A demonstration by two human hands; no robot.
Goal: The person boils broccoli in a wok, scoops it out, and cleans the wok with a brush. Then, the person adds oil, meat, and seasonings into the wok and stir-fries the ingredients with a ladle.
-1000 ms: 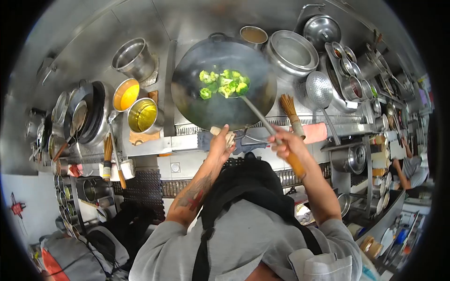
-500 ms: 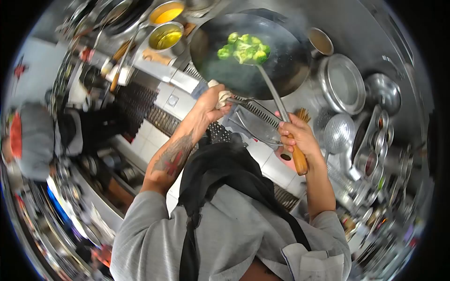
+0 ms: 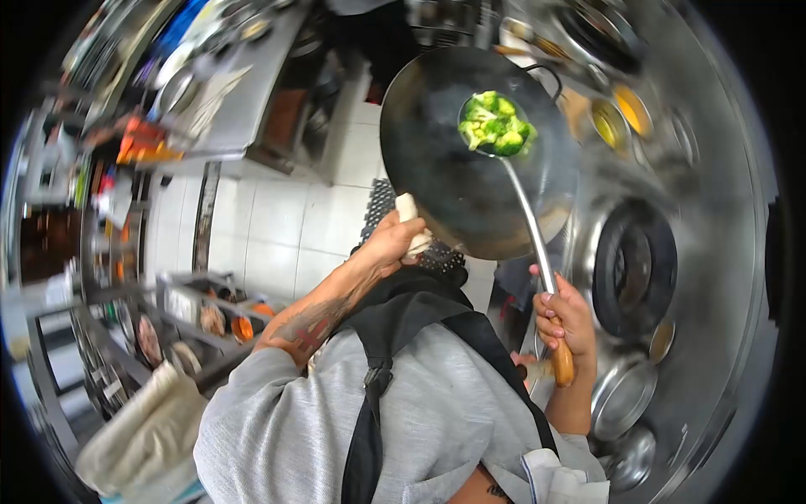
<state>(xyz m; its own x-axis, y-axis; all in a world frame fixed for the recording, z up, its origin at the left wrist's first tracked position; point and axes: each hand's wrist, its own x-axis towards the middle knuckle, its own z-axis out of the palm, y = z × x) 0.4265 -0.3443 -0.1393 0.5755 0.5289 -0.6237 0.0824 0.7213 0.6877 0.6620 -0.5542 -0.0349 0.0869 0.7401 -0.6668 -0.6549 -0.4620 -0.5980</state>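
Note:
My left hand (image 3: 393,238) is closed round a folded pale cloth (image 3: 413,225) at the near edge of a large dark wok (image 3: 453,189). In my right hand (image 3: 564,315) is the wooden handle of a long metal ladle (image 3: 531,218), which reaches over the wok. Green broccoli (image 3: 497,124) is heaped in the ladle's bowl, above the wok's far part. The wok's second handle (image 3: 550,77) sticks out at the far right. Whether the cloth wraps the wok's near handle is hidden.
A black ring (image 3: 635,267) marks the stove at the right, with pots of yellow liquid (image 3: 631,109) beyond it. Metal bowls (image 3: 623,395) lie at the lower right. A steel counter (image 3: 252,109) stands across the tiled floor. Part of another person (image 3: 369,34) shows at the top.
My body and view have turned left, away from the stove. The wok has come off the burner and moved with me, and the broccoli is now gathered in the raised ladle.

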